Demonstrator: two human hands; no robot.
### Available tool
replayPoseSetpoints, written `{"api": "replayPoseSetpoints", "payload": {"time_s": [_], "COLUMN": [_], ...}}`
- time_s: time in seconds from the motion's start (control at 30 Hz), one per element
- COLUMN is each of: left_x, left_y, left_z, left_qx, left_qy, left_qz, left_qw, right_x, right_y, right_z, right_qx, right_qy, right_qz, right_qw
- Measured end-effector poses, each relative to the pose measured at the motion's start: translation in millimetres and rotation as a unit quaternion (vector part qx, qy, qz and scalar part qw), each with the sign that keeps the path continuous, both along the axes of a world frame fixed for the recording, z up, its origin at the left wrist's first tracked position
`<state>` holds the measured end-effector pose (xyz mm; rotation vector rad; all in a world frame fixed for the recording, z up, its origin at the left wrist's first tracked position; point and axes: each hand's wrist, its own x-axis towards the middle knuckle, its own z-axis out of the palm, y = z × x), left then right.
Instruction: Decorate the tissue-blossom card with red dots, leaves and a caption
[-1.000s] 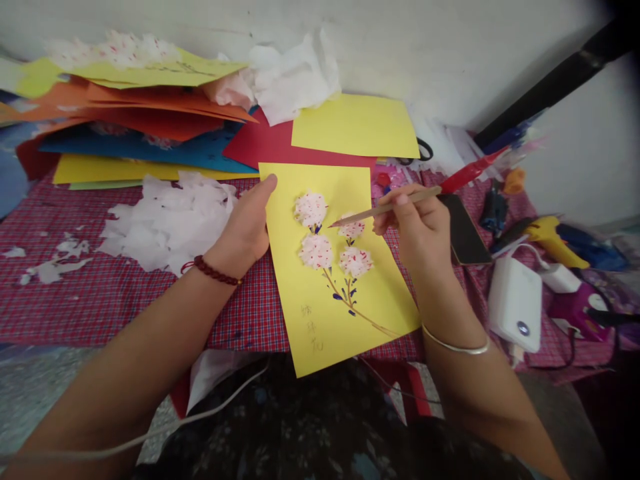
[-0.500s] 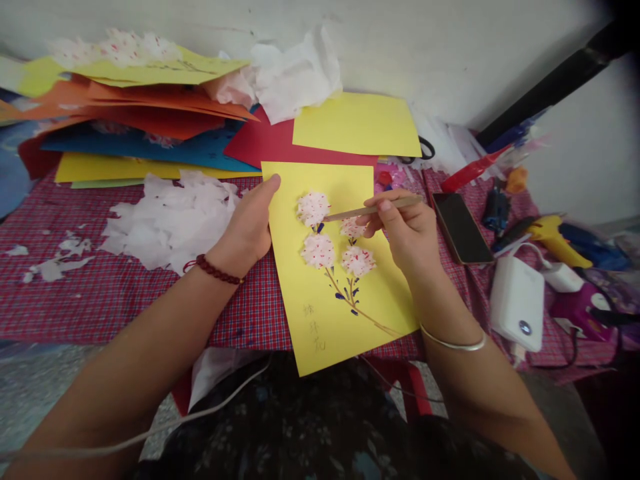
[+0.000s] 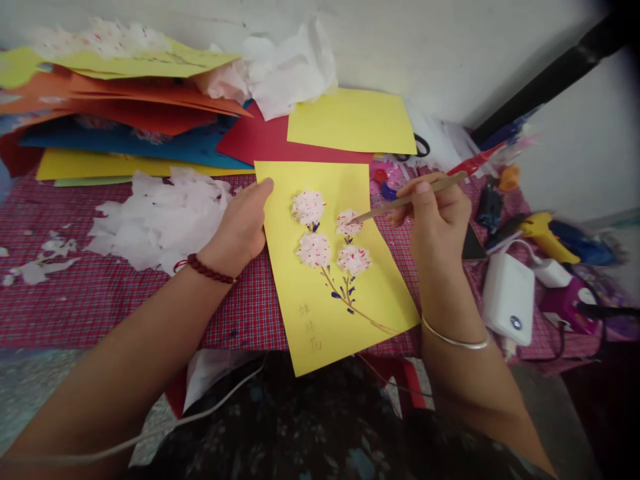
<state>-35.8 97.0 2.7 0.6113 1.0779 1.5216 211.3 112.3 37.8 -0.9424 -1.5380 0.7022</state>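
A yellow sheet of card [image 3: 300,313] lies tilted over the table's front edge, bearing several white paper blossoms with red specks, such as the lower-left blossom [image 3: 314,250]. Drawn brown stems with dark blue leaves join them. My left hand [image 3: 245,223] grips the card's left edge, thumb on top and the other fingers hidden beneath. In my right hand [image 3: 437,213] is a thin flat wooden stick [image 3: 400,200], pinched between thumb and fingers. Its tip reaches the upper-right blossom [image 3: 349,221]; whether it presses on the paper I cannot tell.
Torn white paper [image 3: 155,220] is heaped at left, before stacked coloured cards [image 3: 135,107]. Behind lie another yellow sheet [image 3: 353,120] and scissors [image 3: 421,145]. A partly hidden phone [image 3: 473,245], a white power bank [image 3: 509,297] and a yellow glue gun [image 3: 547,235] are at right.
My right hand has moved right with the stick, whose tip has gone from beside the upper-left blossom to the upper-right one. The hand now covers much of the phone. My left hand keeps its hold.
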Motion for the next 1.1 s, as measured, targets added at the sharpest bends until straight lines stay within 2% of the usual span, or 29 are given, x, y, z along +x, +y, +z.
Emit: {"api": "replayPoseSetpoints", "payload": {"time_s": [0.3,0.47,0.6,0.83,0.97,1.1], "left_x": [-1.4,-0.3,-1.7,-3.7,-4.2,-3.5], "left_y": [0.3,0.5,0.8,2.0,5.1,5.6], "left_z": [-2.3,-1.9,-0.8,-3.3,-7.6,-6.9], "left_qx": [-0.002,0.003,0.002,0.0,0.007,0.006], "left_qy": [0.001,-0.004,-0.005,-0.006,-0.004,-0.005], "left_qz": [0.004,0.013,-0.003,0.006,0.017,0.017], "left_qw": [1.0,1.0,1.0,1.0,1.0,1.0], "right_x": [-6.2,-2.1,-1.0,-0.6,-3.9,-3.6], "right_y": [-6.4,-5.3,-5.1,-6.3,-8.1,-8.2], "right_z": [-8.6,-9.4,-4.7,5.1,0.7,-5.5], "right_qx": [-0.013,0.009,0.002,-0.003,0.008,0.028], "right_qy": [-0.075,-0.122,-0.107,-0.055,-0.077,-0.145], "right_qz": [0.037,0.002,0.005,0.005,0.02,0.027], "right_qw": [0.996,0.992,0.994,0.998,0.997,0.989]}}
